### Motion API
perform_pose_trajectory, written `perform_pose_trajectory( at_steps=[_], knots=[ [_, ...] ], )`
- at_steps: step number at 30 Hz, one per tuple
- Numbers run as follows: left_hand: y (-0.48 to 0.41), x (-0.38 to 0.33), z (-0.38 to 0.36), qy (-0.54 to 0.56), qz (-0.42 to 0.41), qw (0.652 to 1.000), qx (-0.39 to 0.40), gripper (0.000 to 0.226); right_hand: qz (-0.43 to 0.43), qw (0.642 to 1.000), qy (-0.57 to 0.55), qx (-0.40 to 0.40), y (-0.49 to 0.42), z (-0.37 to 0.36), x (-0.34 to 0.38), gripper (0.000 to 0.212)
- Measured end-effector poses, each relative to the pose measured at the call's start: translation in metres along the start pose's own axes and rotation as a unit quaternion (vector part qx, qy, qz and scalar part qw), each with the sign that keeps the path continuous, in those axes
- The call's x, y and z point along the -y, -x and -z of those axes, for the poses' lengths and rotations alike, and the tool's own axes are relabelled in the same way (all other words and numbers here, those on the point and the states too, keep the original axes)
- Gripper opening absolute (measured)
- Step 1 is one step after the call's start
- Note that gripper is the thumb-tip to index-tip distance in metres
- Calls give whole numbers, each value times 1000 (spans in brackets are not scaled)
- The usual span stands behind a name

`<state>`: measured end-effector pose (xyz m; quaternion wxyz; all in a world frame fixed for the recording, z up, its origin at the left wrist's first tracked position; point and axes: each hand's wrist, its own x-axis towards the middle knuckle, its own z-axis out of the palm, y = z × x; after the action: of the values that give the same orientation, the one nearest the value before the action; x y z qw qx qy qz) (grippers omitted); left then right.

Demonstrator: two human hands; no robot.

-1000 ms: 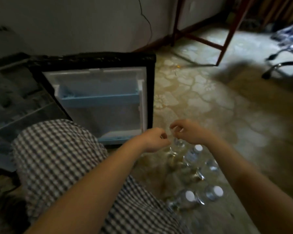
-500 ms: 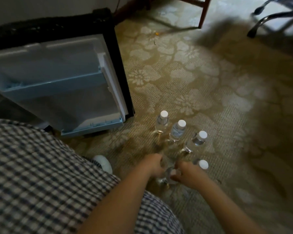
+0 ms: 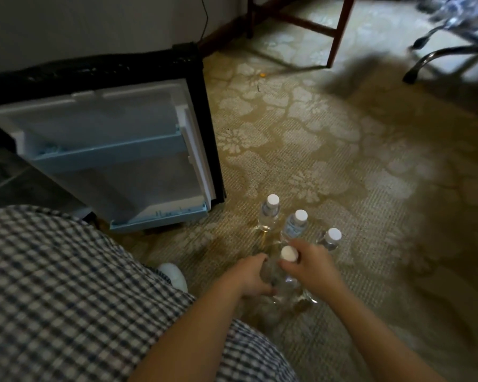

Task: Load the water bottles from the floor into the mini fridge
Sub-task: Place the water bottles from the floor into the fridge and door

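Left hand and right hand hold one white-capped bottle; three more bottles stand just beyond, right of the mini fridge.

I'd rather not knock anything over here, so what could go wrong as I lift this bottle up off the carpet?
Your right hand grips the bottle close beside the three standing bottles; lifting could bump and topple them. Your left hand is on the smooth clear body, which might slip. The open fridge door has its edge on the way to the fridge and could get struck.
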<state>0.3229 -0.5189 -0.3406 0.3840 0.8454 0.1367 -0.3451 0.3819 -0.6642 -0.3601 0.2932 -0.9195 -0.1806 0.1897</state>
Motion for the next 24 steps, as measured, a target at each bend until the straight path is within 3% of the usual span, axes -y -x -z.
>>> perform_pose_trajectory(
  at_steps=[6,10,14,16,19,24],
  knots=[
    [22,-8,53,161,-91,981,-52,66,126,990,-51,-32,-22,60,74,19],
    [50,-12,91,162,-169,961,-149,71,208,974,-57,-71,-34,92,136,25],
    [83,-13,128,234,-216,916,-242,67,277,950,-62,-128,-41,111,202,32],
    [97,-10,146,245,-218,896,-300,66,298,941,-77,-140,-43,116,234,32],
    [121,-1,175,236,-222,862,-389,45,330,927,-100,-148,-48,116,282,38],
    [169,28,228,197,-228,842,-448,38,383,903,-142,-132,-54,105,352,37]
  ],
)
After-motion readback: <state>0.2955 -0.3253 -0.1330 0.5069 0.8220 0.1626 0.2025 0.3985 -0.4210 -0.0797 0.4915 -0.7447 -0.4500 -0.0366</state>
